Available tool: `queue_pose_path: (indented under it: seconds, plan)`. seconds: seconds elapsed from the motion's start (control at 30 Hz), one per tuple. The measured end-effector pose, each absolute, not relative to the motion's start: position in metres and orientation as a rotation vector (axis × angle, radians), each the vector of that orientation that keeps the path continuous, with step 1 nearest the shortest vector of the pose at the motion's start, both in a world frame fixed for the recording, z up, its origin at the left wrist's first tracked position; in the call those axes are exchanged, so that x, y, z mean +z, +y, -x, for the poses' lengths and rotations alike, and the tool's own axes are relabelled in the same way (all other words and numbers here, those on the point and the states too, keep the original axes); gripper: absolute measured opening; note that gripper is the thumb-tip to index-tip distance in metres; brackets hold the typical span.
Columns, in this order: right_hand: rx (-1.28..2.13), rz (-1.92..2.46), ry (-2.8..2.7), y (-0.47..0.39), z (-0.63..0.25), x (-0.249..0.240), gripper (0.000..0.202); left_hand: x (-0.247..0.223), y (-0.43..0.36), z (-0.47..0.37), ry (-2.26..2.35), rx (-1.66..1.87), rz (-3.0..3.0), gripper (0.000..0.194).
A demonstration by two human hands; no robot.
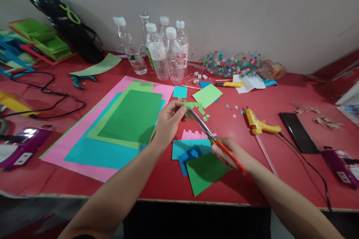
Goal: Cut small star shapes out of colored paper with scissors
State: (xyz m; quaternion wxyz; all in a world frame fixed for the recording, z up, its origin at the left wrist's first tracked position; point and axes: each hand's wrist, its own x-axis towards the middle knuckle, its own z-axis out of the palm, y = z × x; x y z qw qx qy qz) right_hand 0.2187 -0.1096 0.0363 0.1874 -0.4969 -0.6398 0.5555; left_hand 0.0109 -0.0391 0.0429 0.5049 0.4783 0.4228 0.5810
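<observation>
My left hand (172,117) pinches a small light green piece of paper (196,106) with a notched edge. In my right hand (231,153) are red-handled scissors (203,124), their blades pointing up and left to the paper at my left fingertips. Small green paper stars (206,117) lie just right of the blades. Beneath the scissors rest a pink strip with a scalloped edge (193,134), a turquoise sheet (179,148), a blue piece (183,164) and a dark green sheet (207,173).
Large coloured sheets (130,115) are stacked at left. Clear bottles (157,54) stand by the wall, beside a star-filled bottle (232,63) lying down. A yellow cutter (228,84), a yellow glue gun (259,125) with its cord and a black phone (298,132) lie at right.
</observation>
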Motion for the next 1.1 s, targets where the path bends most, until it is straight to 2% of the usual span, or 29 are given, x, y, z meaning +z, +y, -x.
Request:
queue_pose_path:
  seconds: [1.1]
  plan:
    - [1.597,1.443,-1.738,-0.107,-0.2188,0.0294,0.049,0.0389,-0.0356,-0.0093,0.949,1.366,-1.086,0.009]
